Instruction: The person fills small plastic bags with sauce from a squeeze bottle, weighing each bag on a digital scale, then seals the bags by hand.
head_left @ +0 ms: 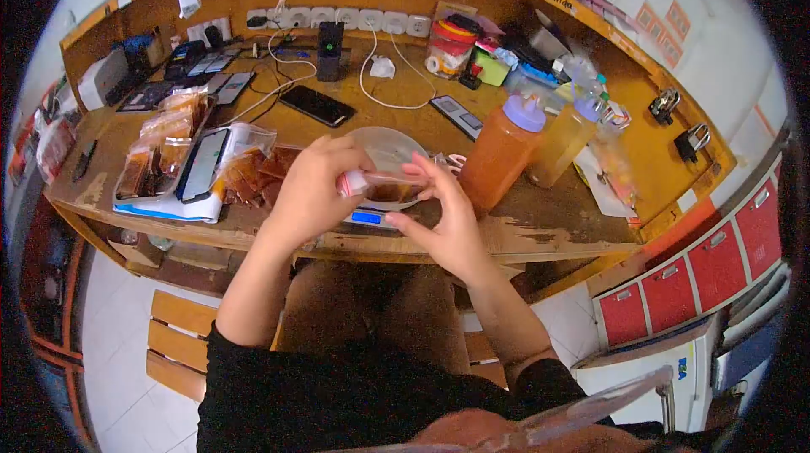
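Note:
A small clear plastic bag (386, 178) with a red-and-white edge is stretched between my hands, brown contents showing low in it. My left hand (319, 187) is closed around the bag's left end. At its right end, the curled fingers of my right hand (447, 221) hold the edge, with the thumb lower and apart, near the scale. Just behind the bag sits a translucent round bowl (384, 143), partly hidden by my hands. Below it, a digital scale (368, 218) shows a lit blue display.
Filled brown pouches (245, 173) and a phone (205, 164) lie left. Right of my hands stand an orange squeeze bottle (504, 153) and a yellowish bottle (564, 145). A black phone (316, 105) and white cables lie behind. The wooden table's front edge (540, 242) is close to me.

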The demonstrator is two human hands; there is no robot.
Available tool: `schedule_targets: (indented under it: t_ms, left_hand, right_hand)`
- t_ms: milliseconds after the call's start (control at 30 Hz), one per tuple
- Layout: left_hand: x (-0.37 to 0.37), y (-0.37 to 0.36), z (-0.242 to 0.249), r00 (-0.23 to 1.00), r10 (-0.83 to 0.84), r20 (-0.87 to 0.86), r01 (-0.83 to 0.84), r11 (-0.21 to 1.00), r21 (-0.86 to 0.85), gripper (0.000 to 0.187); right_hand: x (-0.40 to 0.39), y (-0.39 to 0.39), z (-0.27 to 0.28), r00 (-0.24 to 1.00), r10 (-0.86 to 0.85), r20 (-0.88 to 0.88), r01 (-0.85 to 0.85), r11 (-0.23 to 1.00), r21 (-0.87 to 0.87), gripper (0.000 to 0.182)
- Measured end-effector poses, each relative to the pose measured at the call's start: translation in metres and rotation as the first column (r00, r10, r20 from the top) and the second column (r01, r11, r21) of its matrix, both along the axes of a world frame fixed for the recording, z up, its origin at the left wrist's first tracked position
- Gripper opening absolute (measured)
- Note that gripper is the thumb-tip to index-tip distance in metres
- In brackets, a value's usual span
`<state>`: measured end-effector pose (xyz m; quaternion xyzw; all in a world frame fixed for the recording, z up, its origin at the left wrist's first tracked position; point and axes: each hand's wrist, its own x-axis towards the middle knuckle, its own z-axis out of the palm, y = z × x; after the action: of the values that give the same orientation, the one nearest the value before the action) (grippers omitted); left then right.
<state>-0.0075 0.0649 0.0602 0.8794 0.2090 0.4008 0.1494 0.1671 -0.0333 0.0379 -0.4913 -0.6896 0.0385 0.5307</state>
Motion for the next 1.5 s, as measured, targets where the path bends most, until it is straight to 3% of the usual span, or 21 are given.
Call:
schedule_targets:
  t_ms: [67, 100, 133, 200, 233, 300, 433, 567, 633, 667, 700, 733, 867, 933, 1100, 1200, 1267, 1300, 1367, 1400, 1500]
  left_hand:
    - [0.001, -0.011, 0.001, 0.996, -0.027, 0.081, 0.029, 0.999, -0.024, 0.021]
    - [0.001, -0.015, 0.0, 0.987, -0.041, 0.156, 0.064, 0.987, -0.15, 0.02]
    - [0.001, -0.019, -0.001, 0.972, -0.045, 0.232, 0.108, 0.957, -0.27, 0.018]
    - [0.002, -0.028, -0.004, 0.957, -0.016, 0.289, 0.096, 0.96, -0.265, 0.014]
    - [0.001, -0.032, -0.006, 0.945, 0.0, 0.327, 0.134, 0.912, -0.388, 0.014]
    - [0.001, -0.035, -0.011, 0.897, -0.017, 0.441, 0.283, 0.79, -0.544, 0.015]
    - [-0.001, -0.039, -0.019, 0.922, -0.043, 0.384, 0.21, 0.89, -0.406, 0.014]
    - [0.0, -0.038, -0.03, 0.933, -0.033, 0.359, 0.209, 0.86, -0.466, 0.014]
    - [0.0, -0.04, -0.032, 0.917, -0.022, 0.399, 0.221, 0.86, -0.46, 0.014]
    - [-0.001, -0.041, -0.033, 0.928, -0.009, 0.373, 0.216, 0.828, -0.517, 0.014]
    - [-0.001, -0.042, -0.033, 0.938, 0.002, 0.346, 0.209, 0.793, -0.572, 0.015]
    - [0.0, -0.042, -0.034, 0.937, -0.001, 0.35, 0.211, 0.799, -0.563, 0.015]
    - [0.002, -0.047, -0.034, 0.902, -0.037, 0.429, 0.193, 0.925, -0.328, 0.013]
    - [-0.001, -0.053, -0.033, 0.911, 0.035, 0.412, 0.2, 0.835, -0.513, 0.012]
    - [-0.004, -0.055, -0.032, 0.931, 0.029, 0.365, 0.186, 0.822, -0.538, 0.011]
    - [-0.004, -0.053, -0.035, 0.906, -0.018, 0.423, 0.27, 0.795, -0.543, 0.01]
    - [-0.006, -0.05, -0.034, 0.923, -0.104, 0.371, 0.185, 0.964, -0.19, 0.009]
    - [-0.005, -0.051, -0.033, 0.924, -0.103, 0.368, 0.184, 0.964, -0.191, 0.009]
    - [-0.004, -0.055, -0.032, 0.923, -0.179, 0.341, 0.199, 0.98, -0.024, 0.008]
    - [-0.005, -0.056, -0.032, 0.925, -0.175, 0.338, 0.196, 0.98, -0.027, 0.008]
    - [-0.008, -0.062, -0.041, 0.958, -0.079, 0.277, 0.057, 0.995, 0.086, 0.008]
  right_hand:
    - [0.002, 0.01, -0.009, 0.972, 0.085, -0.219, -0.139, 0.96, -0.244, 0.048]
    - [0.003, 0.014, -0.01, 0.941, 0.196, -0.275, -0.252, 0.949, -0.187, 0.039]
    - [0.003, 0.014, -0.011, 0.942, 0.203, -0.269, -0.257, 0.949, -0.184, 0.039]
    - [-0.003, 0.011, -0.009, 0.793, 0.246, -0.558, -0.374, 0.919, -0.126, 0.028]
    - [0.0, 0.015, -0.013, 0.849, 0.264, -0.458, -0.335, 0.939, -0.081, 0.016]
    - [-0.002, 0.01, -0.011, 0.847, 0.269, -0.458, -0.338, 0.938, -0.074, 0.014]
    - [-0.004, 0.001, -0.007, 0.834, 0.234, -0.5, -0.33, 0.937, -0.113, 0.012]
    - [-0.01, 0.0, -0.009, 0.828, 0.239, -0.508, -0.292, 0.956, -0.027, 0.012]
    - [-0.013, -0.005, -0.007, 0.714, 0.251, -0.653, -0.439, 0.888, -0.139, 0.013]
    - [-0.011, -0.004, -0.01, 0.717, 0.257, -0.648, -0.438, 0.889, -0.133, 0.013]
    - [-0.009, -0.002, -0.013, 0.802, 0.232, -0.55, -0.359, 0.924, -0.134, 0.013]
    - [-0.008, -0.001, -0.014, 0.873, 0.195, -0.446, -0.276, 0.953, -0.122, 0.014]
    - [-0.006, -0.005, -0.019, 0.852, 0.169, -0.495, -0.272, 0.952, -0.143, 0.019]
    - [-0.005, -0.007, -0.021, 0.856, 0.177, -0.485, -0.268, 0.956, -0.123, 0.02]
    - [-0.001, -0.014, -0.03, 0.797, 0.158, -0.584, -0.326, 0.926, -0.193, 0.023]
    - [-0.004, -0.013, -0.029, 0.807, 0.228, -0.544, -0.345, 0.931, -0.121, 0.019]
    - [-0.01, -0.015, -0.021, 0.852, 0.25, -0.461, -0.32, 0.944, -0.08, 0.016]
    - [-0.012, -0.015, -0.018, 0.889, 0.264, -0.373, -0.299, 0.954, -0.038, 0.013]
    - [-0.012, -0.014, -0.021, 0.89, 0.271, -0.367, -0.316, 0.946, -0.067, 0.011]
    - [-0.011, -0.013, -0.022, 0.891, 0.28, -0.358, -0.333, 0.938, -0.096, 0.009]
    - [-0.008, -0.018, -0.02, 0.905, 0.304, -0.297, -0.363, 0.916, -0.171, 0.002]
